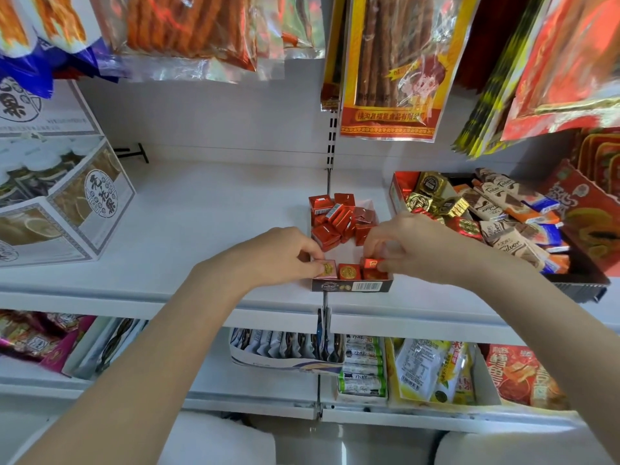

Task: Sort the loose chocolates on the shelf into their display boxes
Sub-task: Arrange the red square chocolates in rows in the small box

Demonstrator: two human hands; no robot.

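Note:
A small dark display box stands at the front edge of the white shelf. Three red foil chocolates with gold seals stand in its front row; the middle one is untouched. My left hand pinches the left chocolate in that row. My right hand pinches the right chocolate at the box's right end. Behind the hands, a heap of loose red chocolates lies in the back of the box.
A red tray of mixed gold, red and white-wrapped chocolates sits to the right. Grey printed cartons stand at the left. Snack bags hang overhead. A lower shelf holds more packets.

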